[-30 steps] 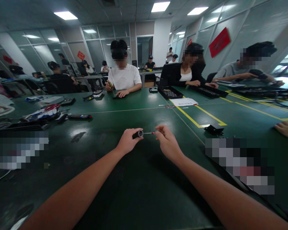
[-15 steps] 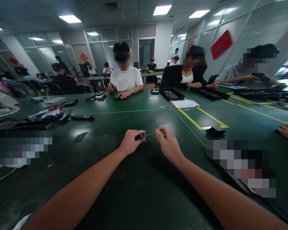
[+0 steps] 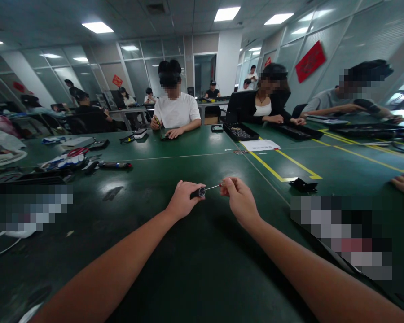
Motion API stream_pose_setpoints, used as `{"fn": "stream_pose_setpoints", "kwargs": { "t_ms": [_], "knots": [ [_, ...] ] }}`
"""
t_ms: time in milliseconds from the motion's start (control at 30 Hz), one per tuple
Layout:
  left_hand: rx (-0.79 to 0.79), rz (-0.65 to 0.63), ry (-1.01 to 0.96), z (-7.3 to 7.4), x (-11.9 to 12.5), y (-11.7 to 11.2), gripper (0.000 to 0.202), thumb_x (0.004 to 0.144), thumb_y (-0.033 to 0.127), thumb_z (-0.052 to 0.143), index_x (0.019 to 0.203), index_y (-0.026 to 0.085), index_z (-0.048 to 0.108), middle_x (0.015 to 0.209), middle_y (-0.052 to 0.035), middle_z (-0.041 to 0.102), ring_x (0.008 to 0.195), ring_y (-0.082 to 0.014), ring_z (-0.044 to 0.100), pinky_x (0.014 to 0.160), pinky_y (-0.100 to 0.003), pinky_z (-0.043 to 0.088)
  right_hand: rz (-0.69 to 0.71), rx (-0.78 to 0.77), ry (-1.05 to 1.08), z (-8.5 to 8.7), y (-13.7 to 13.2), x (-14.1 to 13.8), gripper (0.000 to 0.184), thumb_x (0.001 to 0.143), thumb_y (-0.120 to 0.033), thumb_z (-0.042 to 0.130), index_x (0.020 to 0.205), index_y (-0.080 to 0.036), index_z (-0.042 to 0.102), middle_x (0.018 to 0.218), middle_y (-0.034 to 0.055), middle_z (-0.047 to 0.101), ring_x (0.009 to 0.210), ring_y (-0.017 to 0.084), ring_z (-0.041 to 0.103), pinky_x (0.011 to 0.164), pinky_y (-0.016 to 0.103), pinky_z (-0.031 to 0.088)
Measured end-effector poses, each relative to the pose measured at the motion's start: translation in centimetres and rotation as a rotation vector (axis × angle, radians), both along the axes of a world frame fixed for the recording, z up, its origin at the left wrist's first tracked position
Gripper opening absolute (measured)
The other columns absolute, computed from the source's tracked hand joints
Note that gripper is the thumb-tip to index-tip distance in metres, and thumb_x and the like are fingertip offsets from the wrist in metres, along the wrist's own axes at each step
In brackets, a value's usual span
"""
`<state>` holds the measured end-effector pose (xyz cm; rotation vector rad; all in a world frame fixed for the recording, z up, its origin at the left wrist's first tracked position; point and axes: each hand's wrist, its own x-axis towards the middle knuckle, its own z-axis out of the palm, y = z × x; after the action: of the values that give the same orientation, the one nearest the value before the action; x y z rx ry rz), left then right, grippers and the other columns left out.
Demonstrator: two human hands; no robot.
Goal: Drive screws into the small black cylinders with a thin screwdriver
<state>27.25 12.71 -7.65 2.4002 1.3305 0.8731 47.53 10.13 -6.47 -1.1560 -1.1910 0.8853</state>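
Around us the room is all flat panes and hard edges: glass partitions (image 3: 138,72) under square ceiling lights (image 3: 97,28), with a red poster (image 3: 310,62) on the right-hand side. Before us spreads a smooth green table (image 3: 188,278), faintly glossy, scuffed with dark patches and crossed by thin pale seams. Over the middle of it, our left hand (image 3: 182,200) is wrapped around a stubby black tube (image 3: 198,193), whose round end, rimmed in a pale ring, turns toward us. Our right hand (image 3: 238,197) pinches a screwdriver (image 3: 212,186) between thumb and fingers; its slim, bright shaft slants down toward the tube's rim, with a bit of red where the grip begins. We cannot tell whether the tip touches the tube, and the hand hides the handle. Farther right, flat strips of yellow tape (image 3: 267,167) mark an angular outline, with crisp white paper (image 3: 261,145) at its far end and an angular black block (image 3: 303,184) by its nearest corner. On the left, red-looped scissors (image 3: 76,152) lie among a jumbled heap (image 3: 54,161), near a slim, dark, pen-shaped tool (image 3: 115,165). Across from us a person (image 3: 178,112) in a plain white shirt bends forward, near a shallow black tray (image 3: 240,131) of small pieces.
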Motion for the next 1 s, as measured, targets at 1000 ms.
{"fn": "stream_pose_setpoints", "kwargs": {
  "t_ms": [1000],
  "knots": [
    [-0.082, 0.003, -0.083, 2.1, -0.8, 0.0, 0.038, 0.093, 0.028, 0.063, 0.13, 0.021, 0.058, 0.124, -0.0075, 0.065, 0.115, -0.0247, 0.06, 0.104, -0.041, 0.046, -0.188, 0.08, 0.1, 0.6, 0.2, 0.7, 0.026, 0.092, -0.049, 0.055, 0.093, -0.023, 0.056, 0.08, 0.0008, 0.062, 0.071, 0.016, 0.059, 0.071, 0.034, 0.049]
  ]
}}
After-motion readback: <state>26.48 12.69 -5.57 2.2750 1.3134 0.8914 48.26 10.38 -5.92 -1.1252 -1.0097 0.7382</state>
